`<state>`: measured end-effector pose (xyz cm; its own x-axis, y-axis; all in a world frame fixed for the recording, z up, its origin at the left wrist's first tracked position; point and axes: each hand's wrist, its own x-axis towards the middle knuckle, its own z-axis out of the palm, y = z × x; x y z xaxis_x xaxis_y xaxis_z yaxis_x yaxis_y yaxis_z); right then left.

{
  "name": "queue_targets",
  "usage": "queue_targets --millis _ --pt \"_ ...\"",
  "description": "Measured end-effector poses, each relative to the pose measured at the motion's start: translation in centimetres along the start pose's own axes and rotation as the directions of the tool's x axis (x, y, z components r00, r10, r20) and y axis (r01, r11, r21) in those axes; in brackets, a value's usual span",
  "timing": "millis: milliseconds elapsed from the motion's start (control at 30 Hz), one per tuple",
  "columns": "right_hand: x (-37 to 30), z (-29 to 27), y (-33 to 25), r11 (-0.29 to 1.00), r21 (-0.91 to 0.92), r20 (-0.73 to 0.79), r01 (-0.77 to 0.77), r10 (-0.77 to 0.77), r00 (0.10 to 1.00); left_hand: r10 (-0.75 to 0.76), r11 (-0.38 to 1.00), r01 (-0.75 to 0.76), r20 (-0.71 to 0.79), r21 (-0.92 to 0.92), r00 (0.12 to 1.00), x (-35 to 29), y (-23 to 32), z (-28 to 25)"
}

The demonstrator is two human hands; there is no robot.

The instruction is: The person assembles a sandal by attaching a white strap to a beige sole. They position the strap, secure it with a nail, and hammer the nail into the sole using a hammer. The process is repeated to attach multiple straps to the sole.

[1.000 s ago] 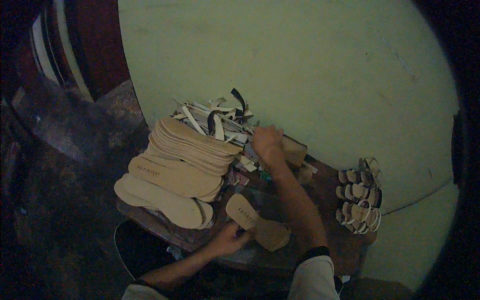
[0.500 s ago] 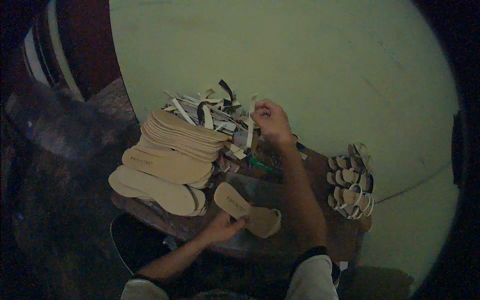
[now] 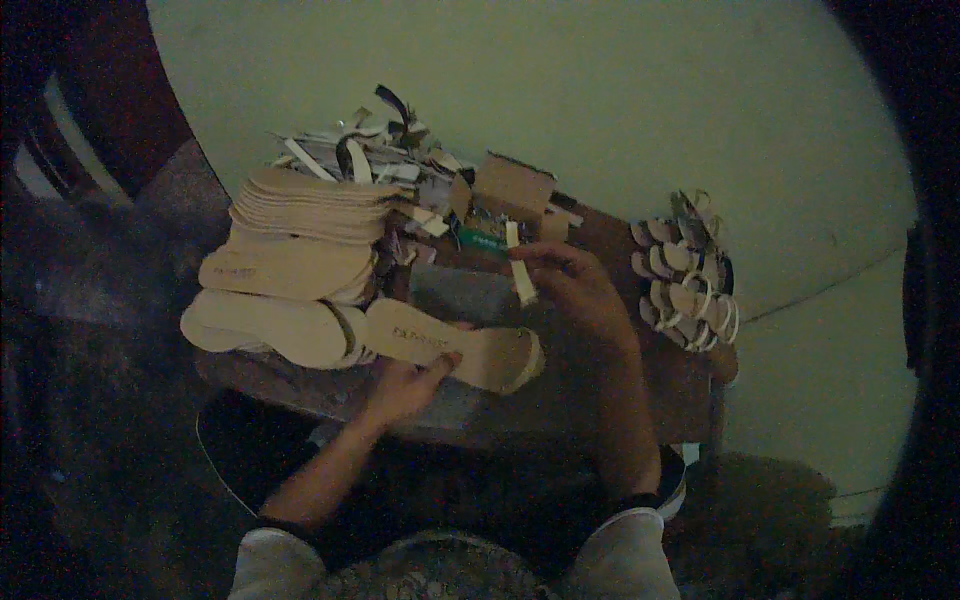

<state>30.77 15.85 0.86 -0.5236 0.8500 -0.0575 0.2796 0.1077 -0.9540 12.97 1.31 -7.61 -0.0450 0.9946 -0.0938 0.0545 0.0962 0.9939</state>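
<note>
A tan shoe insole (image 3: 415, 335) lies tilted in my left hand (image 3: 408, 388), the thumb pressed on its upper face. A looped strip or second layer shows at its right end, too dim to make out. Between the fingertips of my right hand (image 3: 575, 285) hangs a short pale strap strip (image 3: 520, 265), above and right of the insole. Stacked tan insoles (image 3: 315, 205) stand left of my hands, with more insoles (image 3: 265, 325) lying in front of them. A heap of white and dark strap strips (image 3: 370, 160) lies behind the stacks.
An open cardboard box (image 3: 515, 185) and a small green box (image 3: 483, 240) stand at the back of the brown table (image 3: 580, 400). Strapped sandals (image 3: 690, 285) are piled at its right end. A pale wall (image 3: 600, 90) rises behind.
My right hand has drawn the pale strip away from the strip heap, nearer the insole. My left hand has turned the insole flatter. The whole view has shifted.
</note>
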Motion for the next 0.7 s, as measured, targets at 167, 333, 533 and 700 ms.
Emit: queue_targets --millis 167,333,533,700 --pt "-2.5 -0.4 3.3 0.992 0.129 -0.013 0.02 -0.018 1.0 -0.186 0.981 0.183 -0.033 -0.069 0.982 0.0 3.1 0.2" --pt "-3.0 0.3 2.9 0.985 0.165 -0.07 0.049 -0.038 0.997 -0.025 0.986 0.024 0.001 -0.165 1.0 0.7 -0.8 0.0" --pt "-3.2 0.0 2.9 0.918 0.395 -0.014 -0.023 0.031 0.999 -0.034 0.98 0.03 -0.017 -0.199 0.999 0.7 -0.6 0.6" --pt "-3.0 -0.8 3.8 0.883 0.464 0.076 -0.069 0.038 0.996 0.022 0.99 -0.032 -0.076 -0.137 0.997 0.8 -0.8 0.8"
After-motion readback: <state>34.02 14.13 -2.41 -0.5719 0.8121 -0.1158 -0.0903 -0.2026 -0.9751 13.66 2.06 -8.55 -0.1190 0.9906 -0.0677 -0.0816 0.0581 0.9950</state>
